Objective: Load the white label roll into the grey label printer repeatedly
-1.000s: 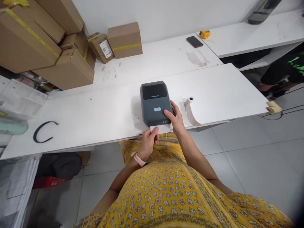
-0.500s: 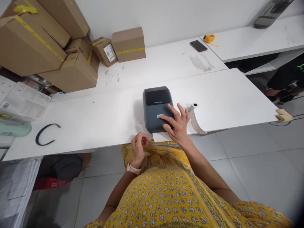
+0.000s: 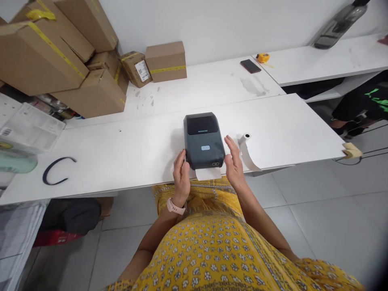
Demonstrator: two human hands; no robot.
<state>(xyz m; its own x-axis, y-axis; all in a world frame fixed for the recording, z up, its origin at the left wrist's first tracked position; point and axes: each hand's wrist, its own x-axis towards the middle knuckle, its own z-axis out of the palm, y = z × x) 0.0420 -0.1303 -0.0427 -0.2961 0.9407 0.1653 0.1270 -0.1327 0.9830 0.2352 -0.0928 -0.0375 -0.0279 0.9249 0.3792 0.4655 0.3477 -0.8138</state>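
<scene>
Grip apart, left hand [image 3: 181, 174] and right hand [image 3: 233, 162] flank the printer [image 3: 203, 139], perhaps touching it.

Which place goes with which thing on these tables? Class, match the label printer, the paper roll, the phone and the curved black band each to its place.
Things:
1. label printer
2. paper roll
3. phone
4. curved black band

Places:
A. on the rear table, beside the yellow tape measure
B. near the left end of the front table
C. between the left hand and the right hand
D. just beyond the right hand, away from the printer

Pairs: 1-C, 2-D, 3-A, 4-B
</scene>
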